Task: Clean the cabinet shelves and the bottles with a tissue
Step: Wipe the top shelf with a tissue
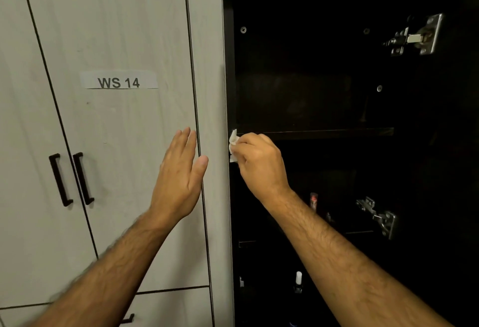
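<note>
Tissue is pinched in my right hand at the shelf's front left corner; my left hand hovers flat, fingers straight, before the pale door.

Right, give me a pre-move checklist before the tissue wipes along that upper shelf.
1. Tissue gripped: ok, the right hand pinches it.
2. Tissue at the shelf start: ok, it sits by the shelf's left end at the cabinet's front edge.
3. Wiping path free: ok, nothing visible on that shelf, though the interior is dark.
4. Left hand out of the way: ok, open, fingers straight, in front of the white door.
5. Bottles clear of the arm: cannot tell, they stand on lower shelves close behind the forearm.
6. Tissue cleanliness: cannot tell.
</note>
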A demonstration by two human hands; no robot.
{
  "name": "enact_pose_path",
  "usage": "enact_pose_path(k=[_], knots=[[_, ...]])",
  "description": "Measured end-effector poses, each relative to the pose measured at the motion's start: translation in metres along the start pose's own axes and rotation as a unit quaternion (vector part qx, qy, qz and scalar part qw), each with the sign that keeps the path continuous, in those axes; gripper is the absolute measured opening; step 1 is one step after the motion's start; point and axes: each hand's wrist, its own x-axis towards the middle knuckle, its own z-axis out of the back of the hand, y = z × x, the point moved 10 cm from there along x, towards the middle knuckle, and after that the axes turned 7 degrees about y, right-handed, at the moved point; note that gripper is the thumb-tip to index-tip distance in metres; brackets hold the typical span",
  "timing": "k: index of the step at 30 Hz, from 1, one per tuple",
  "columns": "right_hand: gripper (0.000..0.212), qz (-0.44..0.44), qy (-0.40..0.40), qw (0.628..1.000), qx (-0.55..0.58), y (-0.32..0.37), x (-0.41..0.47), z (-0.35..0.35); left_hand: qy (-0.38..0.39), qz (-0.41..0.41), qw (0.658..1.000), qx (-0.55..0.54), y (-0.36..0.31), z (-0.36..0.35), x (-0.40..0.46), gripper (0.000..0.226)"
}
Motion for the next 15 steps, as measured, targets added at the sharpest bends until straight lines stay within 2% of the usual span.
enact_pose_path(k=[5, 10, 15], knots=[[0.008, -0.124, 0.013, 0.982, 0.14, 0.0, -0.021, -0.006, 0.038, 0.014, 0.999, 0.006, 0.018, -0.009, -0.014, 0.074], [0.011, -0.258, 0.06, 0.928, 0.26, -0.002, -0.052, -0.036, 0.071, -0.018, 0.997, 0.015, 0.03, -0.009, -0.04, 0.066], [0.015, -0.311, 0.13, 0.88, 0.334, 0.017, -0.087, -0.086, 0.104, -0.012, 0.994, 0.017, 0.056, -0.013, -0.078, 0.06]])
